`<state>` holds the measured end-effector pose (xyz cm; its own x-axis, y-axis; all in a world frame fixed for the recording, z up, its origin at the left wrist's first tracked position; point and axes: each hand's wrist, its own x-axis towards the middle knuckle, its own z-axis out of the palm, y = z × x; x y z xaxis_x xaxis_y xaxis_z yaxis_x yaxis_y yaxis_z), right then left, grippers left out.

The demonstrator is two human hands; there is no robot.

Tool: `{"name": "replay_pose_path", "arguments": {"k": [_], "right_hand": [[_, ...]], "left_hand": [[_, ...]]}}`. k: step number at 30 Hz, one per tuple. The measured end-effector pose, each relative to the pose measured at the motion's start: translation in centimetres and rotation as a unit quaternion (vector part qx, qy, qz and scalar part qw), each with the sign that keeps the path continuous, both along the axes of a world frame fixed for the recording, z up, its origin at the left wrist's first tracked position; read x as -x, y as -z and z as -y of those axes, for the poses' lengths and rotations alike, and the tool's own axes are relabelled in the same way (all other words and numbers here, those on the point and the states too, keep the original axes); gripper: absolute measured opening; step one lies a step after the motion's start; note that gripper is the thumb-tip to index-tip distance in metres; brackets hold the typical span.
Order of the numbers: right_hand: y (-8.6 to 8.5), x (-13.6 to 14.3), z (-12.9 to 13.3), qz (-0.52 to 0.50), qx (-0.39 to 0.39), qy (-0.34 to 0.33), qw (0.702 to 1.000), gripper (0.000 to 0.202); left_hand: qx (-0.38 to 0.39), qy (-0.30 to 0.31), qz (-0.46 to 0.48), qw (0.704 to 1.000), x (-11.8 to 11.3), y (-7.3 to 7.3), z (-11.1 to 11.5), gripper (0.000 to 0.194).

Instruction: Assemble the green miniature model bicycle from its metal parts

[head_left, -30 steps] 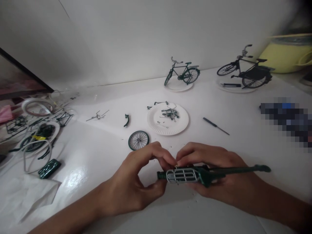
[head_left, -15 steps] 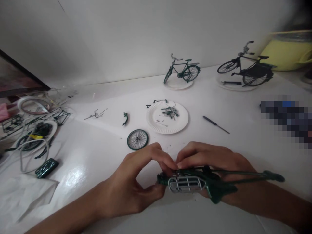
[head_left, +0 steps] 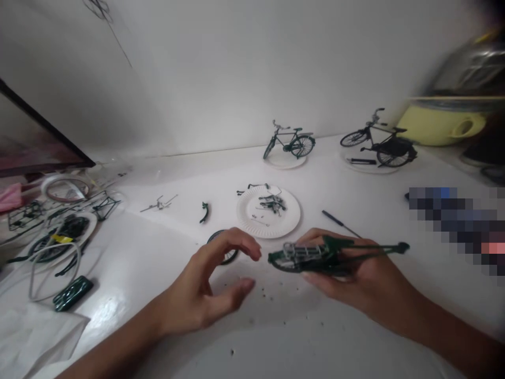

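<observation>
Low over the white table, my right hand (head_left: 363, 268) is closed around a green model bicycle frame (head_left: 339, 247) with a silver rear rack and a saddle. The frame lies roughly level, its rear wheel end toward the left. My left hand (head_left: 213, 284) is just left of that end, thumb and fingers apart, touching nothing I can see. Behind the left fingers a green spoked wheel (head_left: 216, 239) lies partly hidden. A small curved green mudguard piece (head_left: 204, 212) rests beyond it. The white paper plate (head_left: 246, 210) holds small green and silver parts.
A screwdriver (head_left: 333, 217) lies right of the plate. Two assembled model bicycles, one green (head_left: 292, 142) and one black (head_left: 384, 142), stand near the wall. At left are a cluttered parts plate (head_left: 92, 229), cables and a shiny green block (head_left: 73, 293). Tiny bits dot the table in front.
My left hand has let go of the bicycle frame's rear end and opened. My right hand still holds the frame, now turned more upright. The camera view has tilted upward.
</observation>
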<state>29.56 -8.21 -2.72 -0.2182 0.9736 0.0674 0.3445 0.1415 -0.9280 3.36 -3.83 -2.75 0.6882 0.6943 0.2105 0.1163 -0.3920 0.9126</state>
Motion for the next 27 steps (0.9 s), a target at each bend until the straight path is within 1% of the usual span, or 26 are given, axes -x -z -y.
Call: {"name": "replay_pose_path", "arguments": {"k": [3, 5, 7, 10, 12, 15, 18, 21, 23, 27], "right_hand": [[0.5, -1.4, -1.2, -0.018, 0.005, 0.095, 0.995, 0.014], [0.9, -2.4, -2.0, -0.009, 0.002, 0.153, 0.988, 0.019], [1.2, -3.1, -2.7, -0.006, -0.011, 0.189, 0.982, 0.029], [1.3, -3.6, -3.3, -0.04, -0.023, 0.197, 0.979, 0.032], [1.2, -3.6, -3.6, -0.061, -0.022, 0.196, 0.979, 0.03], [0.8, -3.8, -3.7, -0.066, -0.023, 0.185, 0.98, 0.028], [0.2, -4.3, -3.8, -0.058, -0.017, 0.171, 0.983, 0.028], [-0.4, -4.7, -4.1, -0.05, -0.008, 0.162, 0.985, 0.029], [-0.6, -4.9, -4.5, -0.054, -0.008, 0.161, 0.985, 0.031], [-0.2, -4.9, -5.0, -0.075, -0.016, 0.167, 0.983, 0.033]], "left_hand": [[-0.02, -0.04, 0.014, 0.999, 0.4, 0.1, -1.2, 0.017], [-0.042, -0.071, 0.007, 0.997, 0.6, 0.3, -1.8, 0.013], [-0.07, -0.103, -0.018, 0.992, 0.9, 0.4, -2.3, 0.012], [-0.114, -0.135, -0.069, 0.982, 1.1, 0.5, -2.9, 0.012], [-0.135, -0.14, -0.103, 0.975, 1.2, 0.4, -3.2, 0.013], [-0.163, -0.128, -0.144, 0.968, 1.0, -0.3, -3.5, 0.016], [-0.215, -0.09, -0.197, 0.952, 0.2, -1.3, -3.9, 0.019], [-0.265, -0.058, -0.242, 0.932, -1.5, -2.2, -4.7, 0.019], [-0.293, -0.049, -0.262, 0.918, -3.2, -2.4, -5.7, 0.019], [-0.371, -0.042, -0.304, 0.876, -7.0, -1.9, -7.9, 0.019]]}}
